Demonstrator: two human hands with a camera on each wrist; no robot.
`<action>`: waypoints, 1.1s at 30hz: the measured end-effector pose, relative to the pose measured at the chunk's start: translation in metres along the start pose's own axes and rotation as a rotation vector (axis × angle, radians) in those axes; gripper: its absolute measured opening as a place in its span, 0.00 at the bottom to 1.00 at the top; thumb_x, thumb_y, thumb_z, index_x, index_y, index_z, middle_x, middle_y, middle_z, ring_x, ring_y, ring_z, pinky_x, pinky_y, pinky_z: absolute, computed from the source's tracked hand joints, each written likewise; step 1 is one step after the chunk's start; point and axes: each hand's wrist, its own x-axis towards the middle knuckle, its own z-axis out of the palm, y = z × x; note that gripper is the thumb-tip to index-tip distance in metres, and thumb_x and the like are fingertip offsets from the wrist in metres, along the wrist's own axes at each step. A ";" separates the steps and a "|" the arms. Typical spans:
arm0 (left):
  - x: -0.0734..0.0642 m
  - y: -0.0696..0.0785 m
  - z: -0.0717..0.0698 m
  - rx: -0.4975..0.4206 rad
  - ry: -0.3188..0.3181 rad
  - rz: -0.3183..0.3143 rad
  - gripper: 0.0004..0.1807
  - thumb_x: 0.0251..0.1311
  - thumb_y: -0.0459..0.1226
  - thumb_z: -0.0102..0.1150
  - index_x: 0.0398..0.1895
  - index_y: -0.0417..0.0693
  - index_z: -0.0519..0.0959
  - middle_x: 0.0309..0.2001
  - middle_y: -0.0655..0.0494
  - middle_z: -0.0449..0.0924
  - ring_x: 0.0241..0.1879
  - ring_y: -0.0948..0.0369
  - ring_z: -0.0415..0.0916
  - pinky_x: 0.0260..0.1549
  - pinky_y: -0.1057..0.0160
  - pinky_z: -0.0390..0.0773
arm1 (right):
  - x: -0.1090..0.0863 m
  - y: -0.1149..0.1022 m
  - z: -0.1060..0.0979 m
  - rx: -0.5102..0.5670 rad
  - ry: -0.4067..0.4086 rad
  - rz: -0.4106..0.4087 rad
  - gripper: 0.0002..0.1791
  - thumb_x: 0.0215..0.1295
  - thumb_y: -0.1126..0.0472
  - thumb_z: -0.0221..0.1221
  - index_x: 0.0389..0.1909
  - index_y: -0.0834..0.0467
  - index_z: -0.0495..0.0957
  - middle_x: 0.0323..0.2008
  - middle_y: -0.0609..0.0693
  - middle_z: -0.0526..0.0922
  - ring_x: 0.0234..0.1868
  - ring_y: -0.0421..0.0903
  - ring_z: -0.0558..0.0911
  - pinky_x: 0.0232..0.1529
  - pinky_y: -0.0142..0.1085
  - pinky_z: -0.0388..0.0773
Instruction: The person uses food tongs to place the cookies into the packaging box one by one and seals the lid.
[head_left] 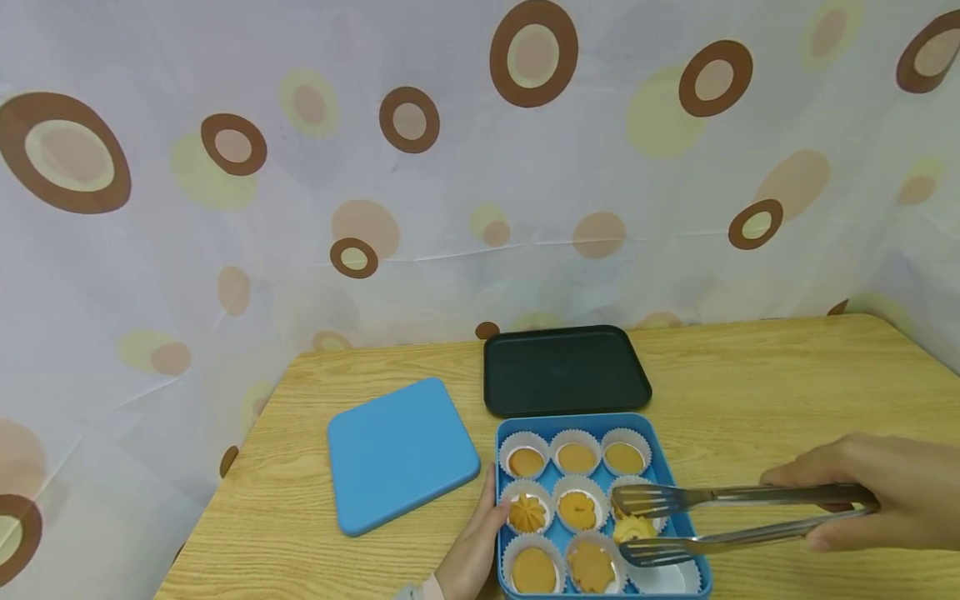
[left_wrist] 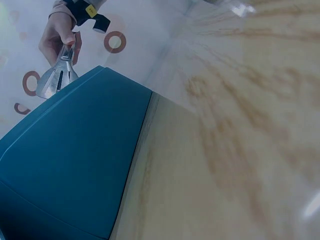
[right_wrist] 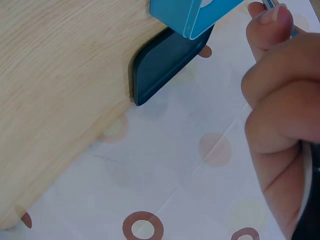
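My right hand (head_left: 862,492) grips metal tongs (head_left: 750,497) that reach over the right side of a blue box (head_left: 681,475). A pale yellow ridged cookie (head_left: 633,528) shows between the tong tips, above the middle and front right paper cups. My left hand (head_left: 468,546) lies along the box's left wall, fingers stretched along the outside and thumb at the rim. White paper cups stand in rows inside, most with a golden cookie; the front right paper cup (head_left: 667,577) shows bare white. In the left wrist view the box wall (left_wrist: 75,150) hides the cups.
A blue lid (head_left: 403,457) lies flat on the wooden table (head_left: 795,383) to the left of the box. Directly behind the box is a black tray (head_left: 564,372). A patterned cloth (head_left: 465,183) hangs along the table's back edge.
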 end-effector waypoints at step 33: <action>0.002 0.001 -0.001 0.035 0.006 -0.023 0.36 0.77 0.46 0.28 0.76 0.41 0.29 0.77 0.39 0.26 0.75 0.40 0.25 0.67 0.34 0.30 | 0.016 -0.032 -0.016 -0.061 -0.125 0.300 0.34 0.55 0.42 0.65 0.53 0.65 0.80 0.35 0.26 0.76 0.23 0.25 0.65 0.20 0.26 0.63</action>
